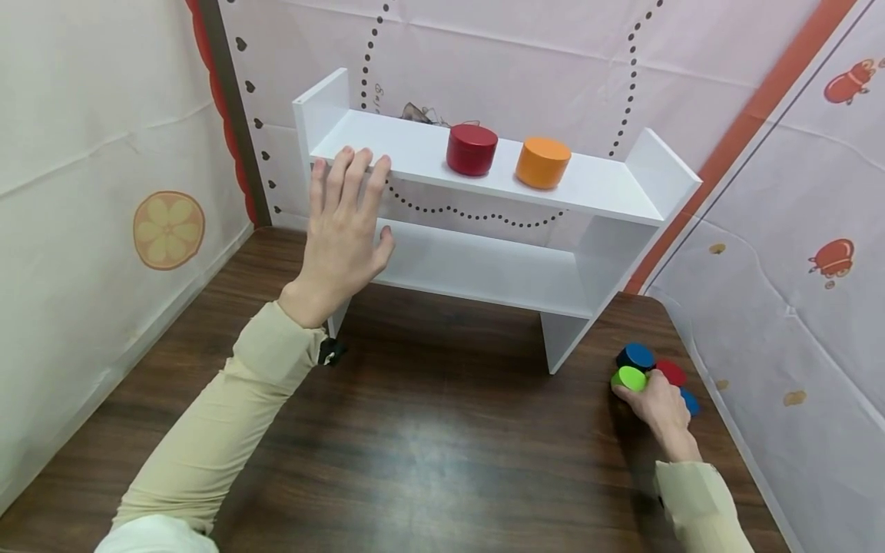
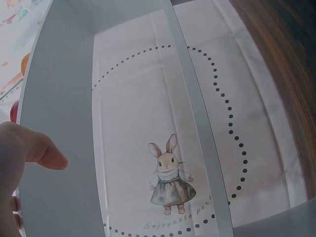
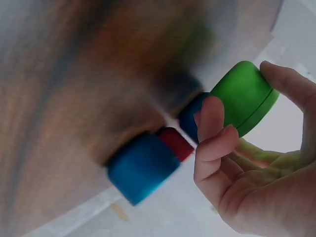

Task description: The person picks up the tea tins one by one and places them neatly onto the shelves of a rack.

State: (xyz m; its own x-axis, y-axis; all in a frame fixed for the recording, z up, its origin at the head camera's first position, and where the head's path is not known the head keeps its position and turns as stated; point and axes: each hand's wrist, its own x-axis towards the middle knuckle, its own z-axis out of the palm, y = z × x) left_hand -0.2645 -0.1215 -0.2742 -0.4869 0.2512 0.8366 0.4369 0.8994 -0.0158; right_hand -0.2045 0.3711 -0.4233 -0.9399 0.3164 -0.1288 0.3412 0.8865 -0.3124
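My right hand (image 1: 660, 403) pinches a round, lime-green tin (image 1: 628, 378) between thumb and fingers at the right side of the table. In the right wrist view the green tin (image 3: 244, 94) lies tilted in that grip. Close around it are a blue tin (image 1: 636, 355), a red tin (image 1: 671, 372) and a second blue tin (image 1: 689, 401), partly hidden by the hand. My left hand (image 1: 342, 246) has its fingers extended at the left front of the white shelf unit (image 1: 477, 265), fingertips over the top board's front edge.
On the upper board stand a dark red tin (image 1: 472, 150) and an orange tin (image 1: 543, 163), side by side. The shelf unit has raised ends and a lower board, and stands on a dark wooden table (image 1: 429, 461). Printed cloth walls (image 1: 117, 138) enclose the table.
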